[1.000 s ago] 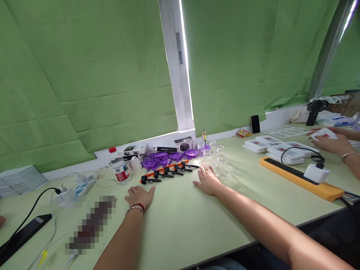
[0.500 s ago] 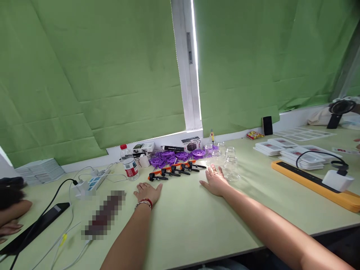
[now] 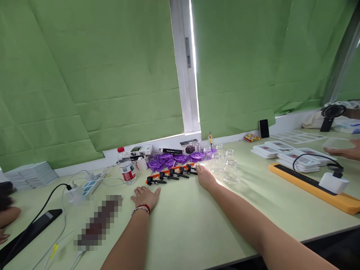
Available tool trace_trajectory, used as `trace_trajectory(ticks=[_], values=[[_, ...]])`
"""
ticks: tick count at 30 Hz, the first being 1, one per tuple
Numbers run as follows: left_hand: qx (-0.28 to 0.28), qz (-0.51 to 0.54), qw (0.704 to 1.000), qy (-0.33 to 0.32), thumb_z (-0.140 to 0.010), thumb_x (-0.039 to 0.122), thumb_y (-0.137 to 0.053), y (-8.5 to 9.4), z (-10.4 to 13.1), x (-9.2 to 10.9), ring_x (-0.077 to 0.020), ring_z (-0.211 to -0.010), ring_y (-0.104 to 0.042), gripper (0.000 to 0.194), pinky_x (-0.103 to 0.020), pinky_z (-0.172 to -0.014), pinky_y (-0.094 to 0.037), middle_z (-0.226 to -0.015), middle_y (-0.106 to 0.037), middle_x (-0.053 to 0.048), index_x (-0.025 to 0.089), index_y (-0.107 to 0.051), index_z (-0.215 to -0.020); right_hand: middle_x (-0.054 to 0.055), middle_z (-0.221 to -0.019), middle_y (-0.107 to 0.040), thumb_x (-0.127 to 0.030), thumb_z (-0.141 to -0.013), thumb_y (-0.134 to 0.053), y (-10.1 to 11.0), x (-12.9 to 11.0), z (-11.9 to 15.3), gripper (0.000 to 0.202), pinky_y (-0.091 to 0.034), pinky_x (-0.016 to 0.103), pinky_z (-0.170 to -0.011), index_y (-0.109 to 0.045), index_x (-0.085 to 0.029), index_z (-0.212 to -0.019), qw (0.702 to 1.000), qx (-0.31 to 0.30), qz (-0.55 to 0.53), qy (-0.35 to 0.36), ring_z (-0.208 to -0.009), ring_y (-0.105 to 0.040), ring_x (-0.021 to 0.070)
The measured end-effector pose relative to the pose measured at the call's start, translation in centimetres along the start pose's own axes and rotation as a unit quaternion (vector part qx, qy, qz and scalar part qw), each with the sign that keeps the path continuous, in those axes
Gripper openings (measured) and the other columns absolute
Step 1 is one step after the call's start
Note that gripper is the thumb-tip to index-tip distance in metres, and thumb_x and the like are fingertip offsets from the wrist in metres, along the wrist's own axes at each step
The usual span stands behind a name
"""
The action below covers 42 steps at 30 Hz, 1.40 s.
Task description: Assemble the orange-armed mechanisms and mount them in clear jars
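A row of black clips (image 3: 172, 173) along an orange strip (image 3: 155, 175) lies on the pale green counter (image 3: 182, 225), ahead of and between the person's two hands. The row slants from near the left hand toward the fingers of the right, with the clips' slim black handles pointing right. The right hand (image 3: 207, 178) is turned partly on its side, fingers at the far end of the row; whether its grip is closed on the last clip or merely beside it, I cannot tell. The left hand (image 3: 145, 197) rests palm down on the counter, fingers spread, its grip released, just short of the row's near end; a red bracelet (image 3: 144, 205) circles that wrist.

Purple wheel-like parts (image 3: 155, 165) are heaped directly behind the clips, and clear glass jars (image 3: 231, 173) stand close to the right hand. Small boxes (image 3: 141, 150) sit behind the purple heap, and a red-capped bottle (image 3: 128, 170) stands upright left of it.

Farther right are stacks of white cards (image 3: 298, 162), an orange power strip (image 3: 303, 185) with a white charger (image 3: 334, 183), a dark phone (image 3: 263, 128) leaning upright, and, at the edge, another person's hand (image 3: 347, 150). To the left lie cables and a flat black device (image 3: 30, 232). Green sheeting (image 3: 135, 75) covers the window behind.
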<state>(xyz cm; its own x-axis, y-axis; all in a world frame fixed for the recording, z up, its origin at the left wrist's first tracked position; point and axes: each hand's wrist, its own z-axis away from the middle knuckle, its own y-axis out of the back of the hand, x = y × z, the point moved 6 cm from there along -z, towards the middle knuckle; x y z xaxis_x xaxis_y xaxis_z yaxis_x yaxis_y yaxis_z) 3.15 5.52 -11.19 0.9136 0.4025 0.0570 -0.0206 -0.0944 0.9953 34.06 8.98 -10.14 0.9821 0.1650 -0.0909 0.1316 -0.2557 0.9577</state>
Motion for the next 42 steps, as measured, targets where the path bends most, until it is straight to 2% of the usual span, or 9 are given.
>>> trace_trajectory(ticks=[2,4,16,29,31,34,38,40,42], values=[[0.001,-0.001,1.000,0.000,-0.075,0.073,-0.019,0.0,-0.1,0.0,-0.0382,-0.138,-0.015,0.100,-0.058,-0.106,-0.017,-0.149,-0.023,-0.026,-0.003,-0.030,-0.140,0.018,-0.124,-0.055,0.001,-0.082,-0.031,0.1,0.0,-0.3,0.051,-0.041,0.032,-0.090,-0.048,-0.007,-0.129,1.000,-0.001,-0.004,-0.010,-0.113,-0.052,0.0236],[0.002,0.000,1.000,-0.002,-0.075,0.073,-0.019,-0.1,-0.2,0.0,-0.0385,-0.139,-0.015,0.101,-0.058,-0.105,-0.017,-0.149,-0.022,-0.027,-0.004,-0.030,-0.140,0.015,-0.111,-0.060,0.002,-0.081,-0.033,0.2,0.1,-0.5,0.044,-0.043,0.030,-0.083,-0.056,-0.010,-0.116,1.000,-0.004,-0.006,-0.016,-0.103,-0.056,0.0221],[0.004,0.005,1.000,-0.005,-0.074,0.074,-0.019,-0.3,-0.3,-0.1,-0.0393,-0.138,-0.016,0.103,-0.059,-0.105,-0.016,-0.148,-0.024,-0.027,-0.004,-0.031,-0.140,0.011,-0.098,-0.059,0.003,-0.081,-0.041,0.8,1.0,-1.1,0.031,-0.042,0.025,-0.070,-0.065,-0.013,-0.092,0.999,-0.004,-0.008,-0.046,-0.095,-0.056,0.0202],[0.015,0.029,0.999,-0.017,-0.076,0.071,-0.025,-0.3,-0.4,-0.2,-0.0391,-0.136,-0.020,0.097,-0.058,-0.104,-0.018,-0.146,-0.027,-0.029,-0.005,-0.035,-0.136,0.010,-0.103,-0.058,0.006,-0.079,-0.040,2.3,0.9,0.2,0.037,-0.045,0.025,-0.071,-0.061,-0.016,-0.101,0.997,0.063,-0.015,-0.049,-0.098,-0.054,0.0199],[0.030,0.033,0.999,-0.029,-0.079,0.066,-0.027,0.2,-0.1,-0.1,-0.0390,-0.135,-0.024,0.089,-0.057,-0.103,-0.020,-0.142,-0.033,-0.030,-0.004,-0.041,-0.132,0.011,-0.104,-0.058,0.005,-0.079,-0.041,2.6,0.3,0.6,0.039,-0.045,0.026,-0.075,-0.060,-0.016,-0.105,0.997,0.075,-0.021,-0.031,-0.100,-0.053,0.0202],[0.081,0.052,0.994,-0.059,-0.082,0.060,-0.028,2.3,0.8,0.3,-0.0405,-0.125,-0.037,0.074,-0.059,-0.099,-0.024,-0.125,-0.050,-0.030,-0.001,-0.056,-0.114,0.010,-0.107,-0.059,0.004,-0.078,-0.042,2.7,-1.3,1.6,0.041,-0.044,0.026,-0.083,-0.059,-0.016,-0.110,0.996,0.086,-0.031,0.016,-0.101,-0.051,0.0193],[0.165,0.189,0.954,-0.165,-0.087,0.057,-0.025,5.6,3.7,2.5,-0.0330,-0.104,-0.053,0.059,-0.044,-0.086,-0.040,-0.105,-0.058,-0.020,0.011,-0.060,-0.096,0.011,-0.110,-0.058,-0.002,-0.082,-0.041,2.5,-4.5,4.1,0.040,-0.046,0.030,-0.085,-0.058,-0.016,-0.115,0.985,0.102,-0.062,0.128,-0.101,-0.051,0.0201],[0.107,0.319,0.913,-0.230,-0.087,0.058,-0.027,5.7,5.3,4.3,-0.0251,-0.088,-0.058,0.051,-0.037,-0.076,-0.044,-0.091,-0.060,-0.011,0.017,-0.057,-0.092,0.011,-0.108,-0.058,-0.004,-0.083,-0.041,2.4,-6.1,5.4,0.038,-0.047,0.032,-0.084,-0.057,-0.014,-0.115,0.974,0.101,-0.053,0.194,-0.100,-0.051,0.0214],[-0.034,0.451,0.858,-0.244,-0.087,0.060,-0.028,4.3,6.7,6.1,-0.0167,-0.061,-0.055,0.047,-0.029,-0.058,-0.043,-0.069,-0.053,-0.001,0.020,-0.052,-0.087,0.013,-0.105,-0.059,-0.006,-0.084,-0.042,2.5,-7.3,6.4,0.035,-0.047,0.034,-0.084,-0.057,-0.011,-0.116,0.963,0.094,-0.022,0.251,-0.097,-0.052,0.0225]])
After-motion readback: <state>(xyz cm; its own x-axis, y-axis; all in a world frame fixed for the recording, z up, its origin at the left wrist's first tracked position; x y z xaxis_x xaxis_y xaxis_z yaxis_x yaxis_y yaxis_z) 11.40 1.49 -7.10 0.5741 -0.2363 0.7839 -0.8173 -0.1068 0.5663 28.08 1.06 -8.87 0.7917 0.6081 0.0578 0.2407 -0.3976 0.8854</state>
